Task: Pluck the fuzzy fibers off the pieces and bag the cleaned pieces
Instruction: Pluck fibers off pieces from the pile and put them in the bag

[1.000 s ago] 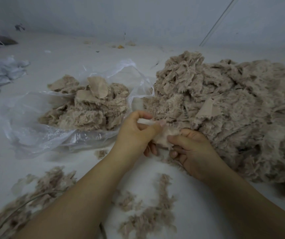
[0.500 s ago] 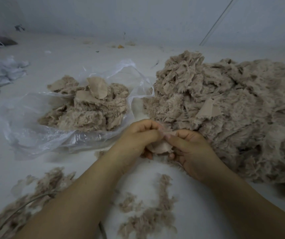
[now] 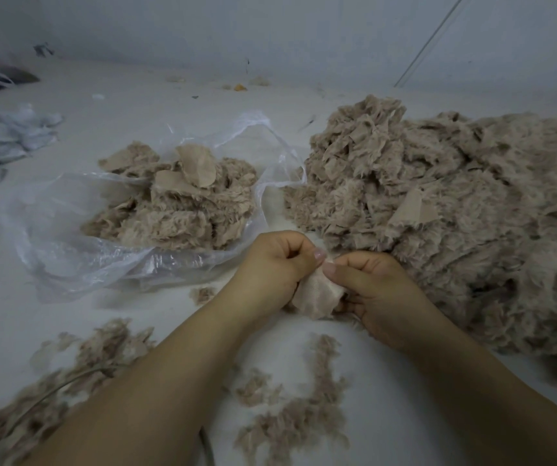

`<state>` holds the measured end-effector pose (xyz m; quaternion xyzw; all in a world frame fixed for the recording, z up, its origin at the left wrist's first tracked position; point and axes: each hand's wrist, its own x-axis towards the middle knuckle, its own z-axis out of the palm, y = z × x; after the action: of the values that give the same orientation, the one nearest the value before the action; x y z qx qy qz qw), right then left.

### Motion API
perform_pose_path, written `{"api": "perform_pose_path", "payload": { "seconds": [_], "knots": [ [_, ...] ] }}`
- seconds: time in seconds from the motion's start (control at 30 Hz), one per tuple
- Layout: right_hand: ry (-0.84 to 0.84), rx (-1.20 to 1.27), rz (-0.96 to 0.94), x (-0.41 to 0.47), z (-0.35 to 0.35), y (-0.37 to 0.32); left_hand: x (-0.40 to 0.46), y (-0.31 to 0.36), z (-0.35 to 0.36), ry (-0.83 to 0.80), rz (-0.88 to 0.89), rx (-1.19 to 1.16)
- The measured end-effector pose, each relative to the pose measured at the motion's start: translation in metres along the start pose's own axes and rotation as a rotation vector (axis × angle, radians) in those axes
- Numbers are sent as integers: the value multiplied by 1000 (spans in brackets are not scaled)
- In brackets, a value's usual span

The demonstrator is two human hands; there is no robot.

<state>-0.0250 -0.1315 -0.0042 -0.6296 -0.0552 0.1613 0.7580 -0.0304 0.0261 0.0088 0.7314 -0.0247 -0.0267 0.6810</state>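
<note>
- Here, the left hand (image 3: 272,264) and the right hand (image 3: 371,287) are meeting at the frame's centre, both gripping one small beige fabric piece (image 3: 317,295) with curled fingers; the thumbs are pinching its top edge side by side, probably so one hand is anchoring the cloth while the other is tugging at fibres.
- The piece is hanging just above the white work surface (image 3: 136,105), so plucked fuzz is likely falling straight down.
- That seems to be why loose tufts of brownish fluff (image 3: 290,422) are lying at 6 o'clock, with more trailing toward 8 o'clock.
- The clear plastic bag (image 3: 68,237) is lying open at 10 o'clock, its mouth facing the hands, holding a heap of beige furry pieces (image 3: 183,203), presumably the cleaned ones, within easy reach for dropping.
- The large mound of beige furry scraps (image 3: 455,213) is sitting at 2 o'clock, touching the right hand's far side, seemingly the unworked supply.
- Crumpled pale blue material (image 3: 4,136) is resting at 9 o'clock, well apart.
</note>
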Motion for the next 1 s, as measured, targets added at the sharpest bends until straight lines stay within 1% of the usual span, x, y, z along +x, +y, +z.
{"api": "perform_pose_path", "payload": {
  "seconds": [0.1,0.17,0.27,0.3,0.37,0.4,0.47,0.57,0.67,0.7,0.73,0.8,0.83,0.87,0.9,0.93,0.97,1.0],
  "knots": [
    [15,14,14,0,0,-1,1,-3,3,58,-33,-78],
    [30,19,28,0,1,-2,1,-4,5,86,-38,-67],
    [59,98,54,0,1,-2,4,-5,1,112,-87,-120],
    [59,119,57,0,1,-2,5,-4,-2,74,-118,-121],
    [36,129,46,0,0,-1,4,-3,-9,-70,-169,-58],
    [20,133,36,0,-1,-1,4,-3,-11,-140,-170,-9],
    [-9,143,16,0,0,-1,4,-3,-14,-186,-134,50],
    [-51,83,-19,-1,1,0,4,-2,-16,-130,-79,22],
    [-30,44,-29,1,0,3,4,-3,-13,-77,-55,-26],
    [-6,63,-16,2,-1,4,5,-2,-12,-21,-45,-97],
    [20,88,-3,3,-1,4,6,-1,-13,63,-22,-221],
    [62,138,13,4,-3,3,9,6,-21,256,90,-514],
    [73,155,17,3,-3,3,11,8,-25,312,150,-628],
    [76,172,17,3,-3,2,12,9,-26,334,181,-702],
    [79,193,13,3,-2,1,13,8,-26,334,170,-718],
    [83,219,9,3,0,1,12,6,-23,326,129,-660],
    [94,246,8,3,0,0,11,3,-18,319,90,-508],
    [111,269,10,3,0,-1,10,-1,-13,298,78,-308]
  ]
}}
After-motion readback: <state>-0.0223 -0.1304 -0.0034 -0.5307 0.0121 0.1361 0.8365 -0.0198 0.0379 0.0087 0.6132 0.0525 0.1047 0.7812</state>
